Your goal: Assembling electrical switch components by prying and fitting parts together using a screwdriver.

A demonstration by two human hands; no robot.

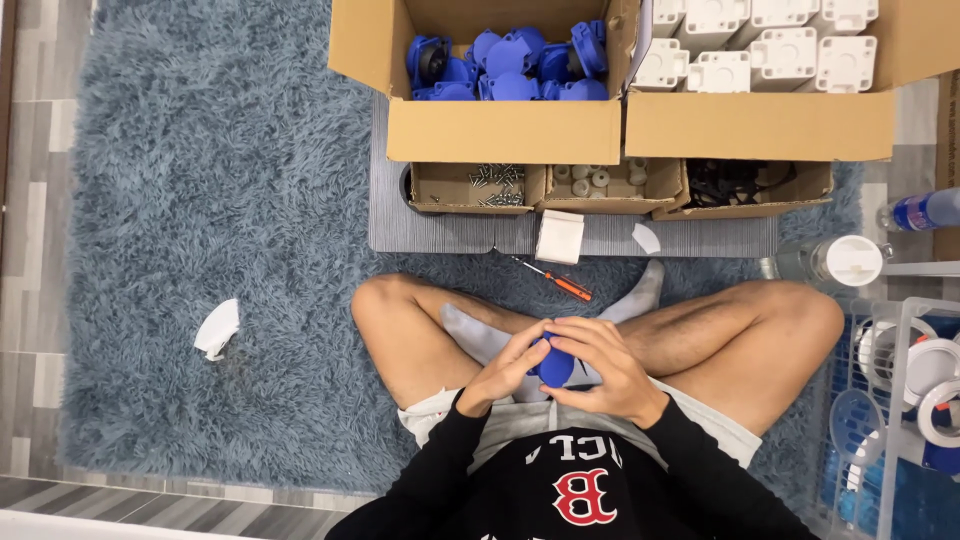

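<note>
I sit cross-legged on a shaggy blue rug. My left hand [505, 370] and my right hand [605, 368] are both closed around a small blue plastic part [555, 366] held over my lap; only its rounded blue face shows between the fingers. An orange-handled screwdriver [560, 281] lies on the rug just beyond my feet.
A cardboard box of blue parts [505, 65] and a box of white parts [760, 45] stand ahead. Small trays hold screws [495, 185], white rollers [595, 180] and black pieces [735, 182]. A crumpled paper [217, 328] lies left; a wire basket [900, 420] stands right.
</note>
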